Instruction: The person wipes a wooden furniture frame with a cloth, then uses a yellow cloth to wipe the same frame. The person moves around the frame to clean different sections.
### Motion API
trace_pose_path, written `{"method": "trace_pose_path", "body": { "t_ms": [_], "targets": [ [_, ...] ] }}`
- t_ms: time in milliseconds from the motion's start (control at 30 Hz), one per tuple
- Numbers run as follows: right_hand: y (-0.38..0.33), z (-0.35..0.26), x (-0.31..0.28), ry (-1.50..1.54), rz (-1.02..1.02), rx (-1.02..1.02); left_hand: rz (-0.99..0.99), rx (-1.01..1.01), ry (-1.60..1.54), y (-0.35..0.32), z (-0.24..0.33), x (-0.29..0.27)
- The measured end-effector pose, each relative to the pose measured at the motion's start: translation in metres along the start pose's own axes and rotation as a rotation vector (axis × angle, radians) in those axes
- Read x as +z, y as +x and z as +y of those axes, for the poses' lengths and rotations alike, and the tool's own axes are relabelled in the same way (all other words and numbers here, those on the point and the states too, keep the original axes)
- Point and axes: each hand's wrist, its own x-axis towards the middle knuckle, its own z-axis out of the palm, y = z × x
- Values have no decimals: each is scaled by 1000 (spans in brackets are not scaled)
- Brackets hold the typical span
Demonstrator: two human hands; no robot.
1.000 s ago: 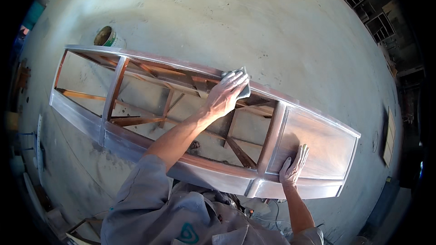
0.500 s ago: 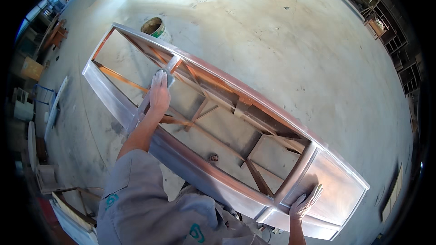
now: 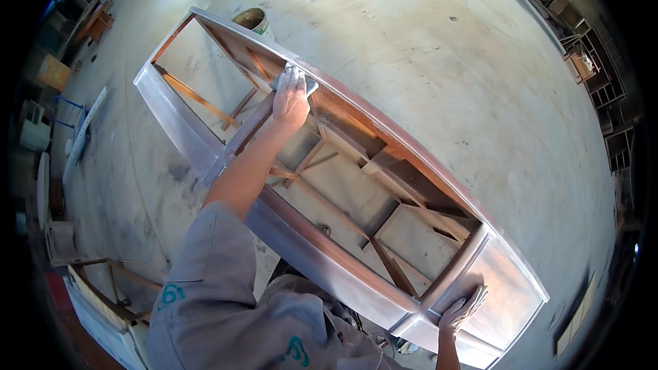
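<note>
A long wooden frame [image 3: 439, 178], reddish-brown under whitish dust, lies across the floor with open bays and a solid panel [image 3: 510, 294] at its right end. My left hand [image 3: 292, 101] is stretched to the far end of a crossbar [image 3: 252, 125], gripping a thin grey-blue sanding pad [image 3: 311, 86] that is partly hidden beneath the fingers. White dust coats those fingertips. On the near left corner of the panel, my right hand [image 3: 462, 312] rests flat with its fingers extended.
Beyond the frame's far left side stands a bucket [image 3: 252, 20]. Another wooden frame piece [image 3: 110, 288] is at the lower left. Racks and wooden items [image 3: 596, 68] line the right edge. Diagonal braces [image 3: 392, 264] cross inside the frame.
My left hand has slid the sanding pad away from me and to the right along the crossbar, up to the far rail. My right hand stays on the panel. The view has shifted slightly.
</note>
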Motion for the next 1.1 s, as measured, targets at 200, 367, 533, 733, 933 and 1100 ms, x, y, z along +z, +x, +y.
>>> {"method": "trace_pose_path", "body": {
  "t_ms": [200,367,533,733,933,1100],
  "targets": [
    [-5,22,33,69,37,-19,-102,-9,-177,-140,-52,-50],
    [5,21,44,84,40,-43,-107,-161,-207,-212,-72,-102],
    [-8,-3,0,105,51,-99,-48,-48,-274,-230,-111,-188],
    [-28,-4,-32,81,102,-165,-81,-28,-167,-304,-128,-261],
    [-35,14,-14,52,132,-224,-45,-39,-134,-319,-126,-230],
    [-44,32,-17,52,103,-258,4,-130,-161,-327,-106,-213]
  ]
}}
